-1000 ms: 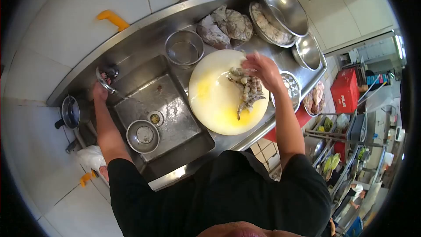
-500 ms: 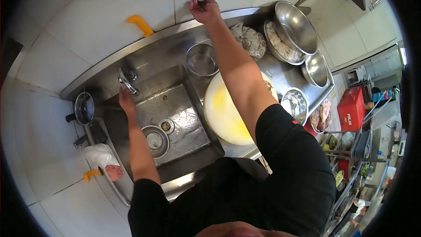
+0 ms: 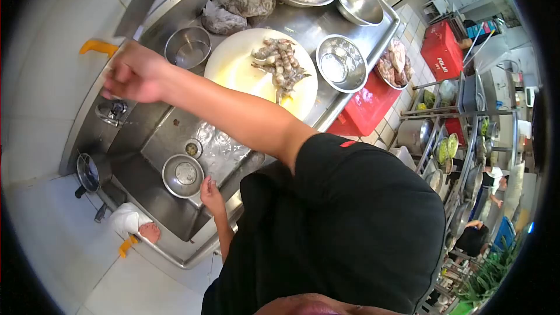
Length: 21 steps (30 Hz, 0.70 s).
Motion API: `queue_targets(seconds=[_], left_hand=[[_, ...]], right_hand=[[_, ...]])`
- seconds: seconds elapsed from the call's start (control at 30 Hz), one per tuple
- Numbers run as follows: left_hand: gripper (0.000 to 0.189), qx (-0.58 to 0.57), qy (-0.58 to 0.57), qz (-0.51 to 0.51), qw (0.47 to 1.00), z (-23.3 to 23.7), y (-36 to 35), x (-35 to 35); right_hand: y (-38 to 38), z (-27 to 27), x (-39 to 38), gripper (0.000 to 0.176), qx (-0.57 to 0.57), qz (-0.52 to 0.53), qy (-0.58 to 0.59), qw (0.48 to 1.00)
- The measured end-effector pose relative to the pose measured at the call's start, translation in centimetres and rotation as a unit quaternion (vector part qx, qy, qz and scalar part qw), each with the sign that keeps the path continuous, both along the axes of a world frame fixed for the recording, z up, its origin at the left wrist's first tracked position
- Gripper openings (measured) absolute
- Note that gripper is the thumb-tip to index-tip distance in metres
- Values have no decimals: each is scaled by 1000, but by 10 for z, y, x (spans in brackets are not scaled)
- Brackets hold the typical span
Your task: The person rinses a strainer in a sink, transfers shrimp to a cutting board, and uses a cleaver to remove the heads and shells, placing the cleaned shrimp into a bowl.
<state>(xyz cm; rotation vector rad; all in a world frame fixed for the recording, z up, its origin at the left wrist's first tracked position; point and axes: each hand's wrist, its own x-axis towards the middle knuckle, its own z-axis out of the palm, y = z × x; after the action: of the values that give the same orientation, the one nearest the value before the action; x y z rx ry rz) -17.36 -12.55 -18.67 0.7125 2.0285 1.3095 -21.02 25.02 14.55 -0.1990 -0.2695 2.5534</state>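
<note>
My right hand (image 3: 134, 74) is stretched across the sink, blurred, with its fingers closed around the handle end of a cleaver (image 3: 147, 1). Its wide blade points up along the tiled wall. Near the sink's front edge, my left hand (image 3: 212, 196) has its fingers curled, with nothing visible in them. Beside the left hand, a round metal bowl (image 3: 172, 176) lies in the sink (image 3: 125, 166). Several raw shrimp (image 3: 279, 64) lie on a round whitish cutting board (image 3: 224, 64) to the right. The tap (image 3: 109, 113) is just below my right hand.
A steel pot (image 3: 188, 48), bagged food (image 3: 248, 0), a colander (image 3: 342, 64) and a metal bowl (image 3: 359, 3) stand around the board. An orange handle (image 3: 98, 46) juts near the wall. Beyond the counter are a red tub (image 3: 367, 105) and a red cooler (image 3: 441, 52).
My right hand has swung left and down from the back wall, bringing the cleaver blade into view. My left hand has left the tap for the sink's front. The view has turned right.
</note>
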Motion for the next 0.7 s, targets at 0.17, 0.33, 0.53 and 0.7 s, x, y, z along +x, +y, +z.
queue_targets(seconds=[0.17,0.33,0.53,0.7], left_hand=[[23,9,128,-105,986,50,28,-7],[22,97,157,-134,974,91,94,9],[22,158,116,-284,938,148,202,100],[41,210,377,-450,782,162,290,158]], right_hand=[[-20,-72,173,56,130,-13,-236,963],[-16,-97,361,48,241,-56,-484,839],[-53,-166,493,37,167,-199,-596,760],[-71,-221,526,30,162,-236,-584,759]])
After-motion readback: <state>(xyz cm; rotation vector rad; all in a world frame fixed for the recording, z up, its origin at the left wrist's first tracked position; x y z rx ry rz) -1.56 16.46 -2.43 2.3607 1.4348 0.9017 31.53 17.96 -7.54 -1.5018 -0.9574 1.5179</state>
